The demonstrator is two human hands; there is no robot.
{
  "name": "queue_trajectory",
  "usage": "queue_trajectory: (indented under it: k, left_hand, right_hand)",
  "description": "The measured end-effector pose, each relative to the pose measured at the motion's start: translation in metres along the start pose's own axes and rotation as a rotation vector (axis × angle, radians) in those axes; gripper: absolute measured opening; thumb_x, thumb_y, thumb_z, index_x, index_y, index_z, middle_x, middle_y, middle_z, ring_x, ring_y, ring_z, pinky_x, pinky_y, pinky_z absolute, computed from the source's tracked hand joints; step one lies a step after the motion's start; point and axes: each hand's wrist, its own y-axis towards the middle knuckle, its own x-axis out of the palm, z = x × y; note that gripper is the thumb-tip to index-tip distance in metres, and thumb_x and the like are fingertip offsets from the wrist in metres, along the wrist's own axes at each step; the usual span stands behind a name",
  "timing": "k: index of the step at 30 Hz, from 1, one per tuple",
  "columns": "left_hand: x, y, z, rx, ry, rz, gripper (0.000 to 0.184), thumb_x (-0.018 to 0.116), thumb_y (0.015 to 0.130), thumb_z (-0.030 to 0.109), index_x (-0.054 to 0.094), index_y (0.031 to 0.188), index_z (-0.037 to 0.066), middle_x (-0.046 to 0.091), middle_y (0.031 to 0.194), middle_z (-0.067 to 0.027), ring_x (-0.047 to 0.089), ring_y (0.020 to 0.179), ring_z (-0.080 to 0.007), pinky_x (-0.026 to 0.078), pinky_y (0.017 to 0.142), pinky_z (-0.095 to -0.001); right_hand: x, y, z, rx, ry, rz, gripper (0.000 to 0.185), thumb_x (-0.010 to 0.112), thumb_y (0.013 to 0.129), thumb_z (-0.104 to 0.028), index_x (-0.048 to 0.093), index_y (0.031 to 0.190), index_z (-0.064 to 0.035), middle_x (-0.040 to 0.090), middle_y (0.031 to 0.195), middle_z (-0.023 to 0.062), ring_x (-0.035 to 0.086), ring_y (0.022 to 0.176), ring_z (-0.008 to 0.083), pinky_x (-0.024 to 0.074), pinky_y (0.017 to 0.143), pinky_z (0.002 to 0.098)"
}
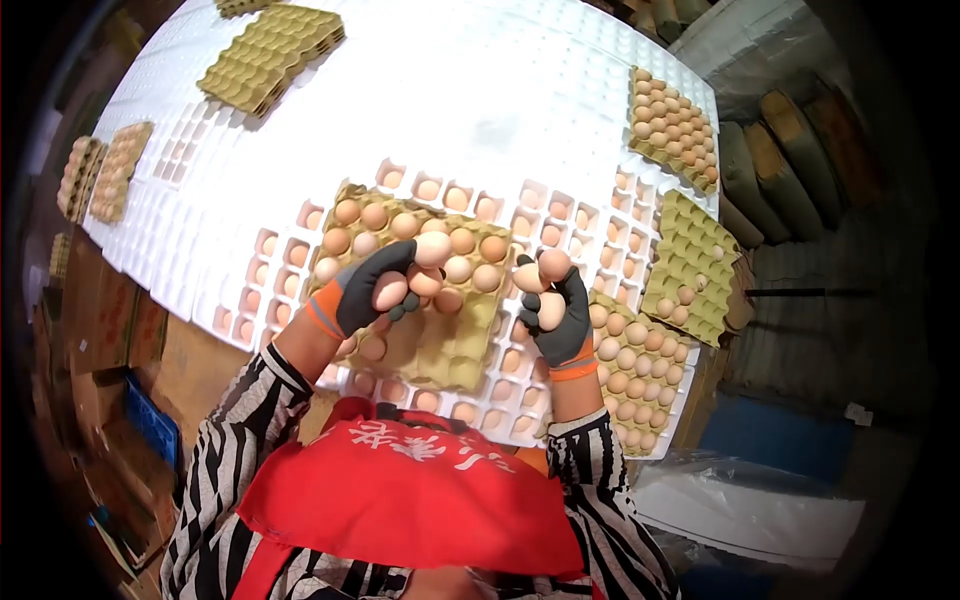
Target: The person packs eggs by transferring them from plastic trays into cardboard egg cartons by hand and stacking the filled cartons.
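My left hand [372, 290], in a grey glove with an orange cuff, is closed around brown eggs [424, 283]; three show between its fingers. It hovers over a yellowish pulp egg tray [450, 355], whose far rows hold several eggs and whose near cups are mostly bare. My right hand [572, 318], gloved the same way, grips three more eggs [550, 311] just right of that tray. Beneath both lies a white foam tray sheet [300, 212] with eggs in many of its square pockets. The palms are hidden.
At right, a full egg tray [630, 360] and a partly filled egg tray [690, 250] overlap the foam's edge. Another filled tray [640, 150] lies behind. Stacked pulp trays [272, 55] sit far left. A blue crate [152, 420] stands below the table at left.
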Motion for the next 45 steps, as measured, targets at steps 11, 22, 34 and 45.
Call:
queue_trajectory:
  k: [11,22,34,45]
  left_hand:
    - [-0.044,0.168,0.014,-0.235,0.24,0.441,0.039,0.077,0.087,0.031,0.07,0.117,0.008,0.065,0.083,0.0015,0.055,0.067,-0.007,0.044,0.058,-0.0224]
    - [-0.087,0.265,-0.02,0.025,1.552,0.499,0.035,0.075,0.081,0.028,0.068,0.114,0.018,0.06,0.118,-0.0079,0.066,0.101,-0.0299,0.056,0.081,-0.0399]
    - [-0.159,0.263,-0.029,0.452,0.999,0.835,0.047,0.062,0.09,0.004,0.061,0.135,0.015,0.063,0.119,-0.0121,0.061,0.093,-0.0254,0.05,0.086,-0.0336]
    - [-0.128,0.166,0.01,0.165,0.716,0.545,0.039,0.063,0.098,0.02,0.06,0.135,0.008,0.064,0.131,-0.0121,0.06,0.122,-0.0216,0.046,0.103,-0.0339]
  right_hand:
    - [-0.046,0.12,-0.063,0.101,-0.564,0.434,0.04,0.065,0.097,-0.023,0.057,0.13,-0.0028,0.063,0.084,0.004,0.057,0.066,0.0121,0.0441,0.05,0.0259]
    - [-0.016,0.243,-0.041,-0.305,-1.838,0.381,0.033,0.071,0.086,-0.025,0.066,0.118,-0.0207,0.05,0.142,0.0095,0.061,0.115,0.0316,0.0527,0.094,0.0422]
    - [-0.093,0.237,-0.073,-0.545,-1.054,0.465,0.033,0.061,0.097,-0.006,0.061,0.13,-0.006,0.064,0.114,0.0066,0.062,0.088,0.0122,0.0522,0.077,0.0278]
    - [-0.009,0.136,-0.075,-0.437,-1.304,0.343,0.037,0.063,0.097,-0.009,0.061,0.134,-0.0043,0.068,0.116,0.006,0.062,0.102,0.0141,0.0508,0.089,0.028]
